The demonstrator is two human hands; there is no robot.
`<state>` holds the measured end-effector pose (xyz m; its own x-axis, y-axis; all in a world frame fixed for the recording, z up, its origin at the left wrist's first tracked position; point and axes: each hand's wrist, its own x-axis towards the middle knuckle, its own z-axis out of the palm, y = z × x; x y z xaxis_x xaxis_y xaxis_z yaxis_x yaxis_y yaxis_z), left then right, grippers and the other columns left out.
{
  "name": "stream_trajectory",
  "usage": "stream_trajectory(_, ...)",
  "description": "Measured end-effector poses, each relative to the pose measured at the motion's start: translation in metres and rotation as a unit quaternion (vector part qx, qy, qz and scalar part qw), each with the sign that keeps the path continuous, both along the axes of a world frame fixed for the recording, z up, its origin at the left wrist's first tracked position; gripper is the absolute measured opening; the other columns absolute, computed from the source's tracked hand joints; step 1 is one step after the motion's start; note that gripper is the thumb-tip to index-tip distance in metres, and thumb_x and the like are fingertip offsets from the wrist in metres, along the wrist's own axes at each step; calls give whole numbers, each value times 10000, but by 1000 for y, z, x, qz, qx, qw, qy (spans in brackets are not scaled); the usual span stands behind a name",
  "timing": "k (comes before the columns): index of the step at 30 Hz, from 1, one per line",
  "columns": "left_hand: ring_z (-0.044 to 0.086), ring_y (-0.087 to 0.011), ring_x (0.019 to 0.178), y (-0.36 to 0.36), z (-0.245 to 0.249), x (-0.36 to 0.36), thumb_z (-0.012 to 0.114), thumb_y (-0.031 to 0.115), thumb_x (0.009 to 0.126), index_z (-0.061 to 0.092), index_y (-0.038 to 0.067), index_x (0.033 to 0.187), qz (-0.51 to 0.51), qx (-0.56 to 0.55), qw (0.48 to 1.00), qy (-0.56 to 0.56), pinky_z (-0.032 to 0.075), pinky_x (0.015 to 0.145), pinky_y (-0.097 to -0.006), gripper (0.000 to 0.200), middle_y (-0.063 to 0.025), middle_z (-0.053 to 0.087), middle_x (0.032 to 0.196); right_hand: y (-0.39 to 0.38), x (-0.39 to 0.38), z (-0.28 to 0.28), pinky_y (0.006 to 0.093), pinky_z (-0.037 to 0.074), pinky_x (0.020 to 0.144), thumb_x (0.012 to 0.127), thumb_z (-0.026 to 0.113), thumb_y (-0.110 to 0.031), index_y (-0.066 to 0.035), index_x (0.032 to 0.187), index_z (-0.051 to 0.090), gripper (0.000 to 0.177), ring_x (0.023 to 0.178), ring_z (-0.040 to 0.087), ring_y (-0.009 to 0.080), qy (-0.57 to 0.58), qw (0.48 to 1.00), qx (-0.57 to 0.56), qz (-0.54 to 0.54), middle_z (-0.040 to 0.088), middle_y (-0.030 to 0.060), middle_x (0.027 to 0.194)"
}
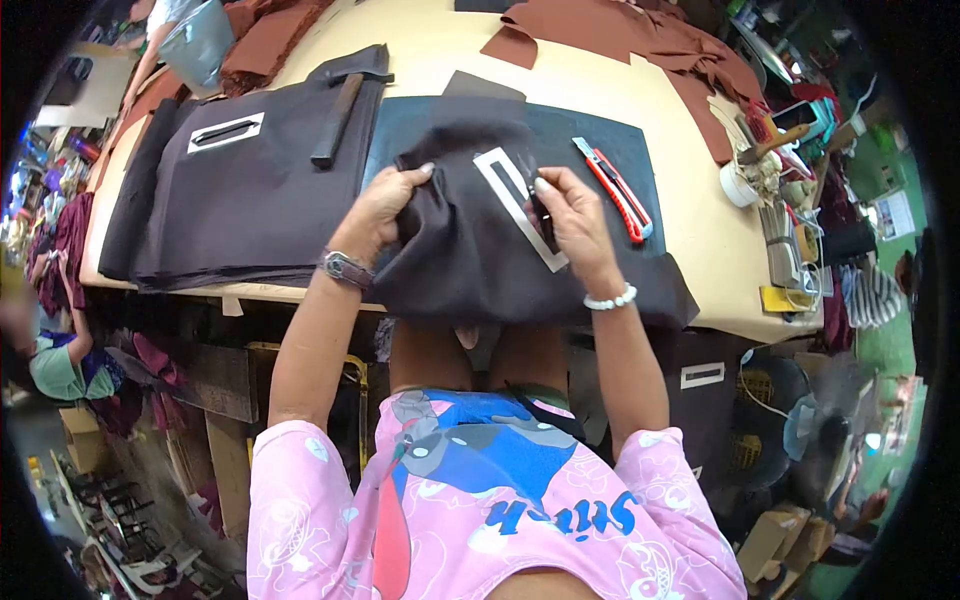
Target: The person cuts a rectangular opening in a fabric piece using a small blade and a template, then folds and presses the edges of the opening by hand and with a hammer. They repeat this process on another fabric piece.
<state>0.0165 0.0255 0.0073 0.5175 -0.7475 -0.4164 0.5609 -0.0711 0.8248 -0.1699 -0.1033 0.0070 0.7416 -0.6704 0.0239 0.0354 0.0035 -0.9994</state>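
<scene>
A dark brown fabric piece (460, 260) is bunched up in front of me at the table's near edge. On it lies a white rectangular frame (513, 202) with a long slot, slanting down to the right. My left hand (385, 208) is closed on a gathered fold of the fabric, left of the frame. My right hand (575, 225) pinches dark material at the slot's right side; its fingers partly cover the frame. Right of this hand, a red and white utility knife (618, 195) with its blade pointing away rests on a dark cutting mat (560, 125).
To the left is a stack of dark fabric (240, 220), bearing another white frame (250, 120) and a dark bar (338, 120). Reddish-brown fabric (640, 40) covers the far side. A white cup (738, 185) stands at right. Another person (70, 360) is at far left.
</scene>
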Motion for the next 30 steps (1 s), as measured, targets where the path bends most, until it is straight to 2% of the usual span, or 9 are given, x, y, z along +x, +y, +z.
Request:
stream_trajectory(1, 665, -195, 758, -2, -6, -3, 557, 116, 902, 554, -67, 1050, -1, -1, 999, 33, 576, 691, -315, 235, -144, 652, 927, 3, 3, -8, 202, 443, 551, 943, 475, -152, 19, 1001, 570, 204, 608, 523, 49, 14, 1000, 12, -10, 581, 27, 728)
stream_trajectory(4, 652, -208, 798, -1, 5, -27, 672, 260, 841, 579, -80, 1042, -20, -48, 990, 134, 558, 722, -323, 406, -148, 653, 971, 21, -5, -24, 188, 383, 469, 960, 446, -189, 4, 1010, 559, 229, 532, 457, 27, 15, 998, -19, -58, 524, -16, 676)
stream_trajectory(5, 653, -195, 787, 2, 14, -36, 741, 297, 773, 587, -94, 1023, -18, -77, 986, 149, 552, 697, -300, 489, -150, 655, 949, 29, -11, -20, 184, 371, 465, 961, 452, -196, 3, 1021, 555, 233, 534, 445, 20, 7, 998, 13, -65, 515, -22, 677)
stream_trajectory(9, 653, -188, 738, 9, 9, -43, 799, 238, 694, 598, -108, 1005, -132, 34, 989, -63, 540, 648, -277, 507, -159, 657, 910, 55, -33, -18, 159, 315, 467, 963, 483, -211, -22, 1080, 542, 230, 548, 393, 4, -23, 993, 62, -93, 484, -36, 708)
stream_trajectory(12, 656, -180, 756, 12, 11, -58, 731, 105, 754, 587, -104, 1026, -54, -14, 997, -52, 549, 666, -273, 372, -157, 657, 938, 62, -42, -19, 146, 303, 461, 968, 473, -204, -21, 1121, 519, 243, 543, 370, -1, -31, 994, 67, -86, 486, -32, 713)
stream_trajectory(18, 652, -161, 799, 11, 13, -81, 646, 64, 823, 592, -63, 1053, 21, -41, 998, -30, 544, 700, -271, 268, -117, 661, 958, 62, -46, -13, 149, 288, 449, 967, 471, -199, 0, 1190, 461, 299, 518, 360, -4, -22, 992, 116, -40, 527, -7, 699)
stream_trajectory(19, 651, -158, 809, 8, 2, -80, 643, 69, 827, 600, -57, 1044, 19, -87, 996, -14, 539, 704, -273, 254, -112, 662, 959, 62, -46, -13, 148, 282, 446, 967, 471, -203, -2, 1201, 451, 309, 514, 355, -4, -20, 992, 122, -34, 531, -3, 697)
stream_trajectory(25, 651, -163, 813, -1, -7, -88, 661, 68, 820, 611, -42, 1026, 50, -121, 991, -43, 538, 705, -278, 239, -103, 663, 950, 63, -48, -13, 148, 273, 431, 966, 478, -227, -28, 1133, 460, 261, 492, 351, 2, -25, 990, 139, -31, 548, 19, 689)
stream_trajectory(30, 657, -188, 800, 4, 0, -88, 696, 66, 792, 583, -26, 1040, 29, -95, 994, 53, 556, 687, -313, 287, -112, 656, 925, 61, -53, -11, 155, 269, 404, 959, 495, -246, -54, 1031, 459, 208, 459, 350, 9, -20, 986, 162, -36, 560, 50, 672)
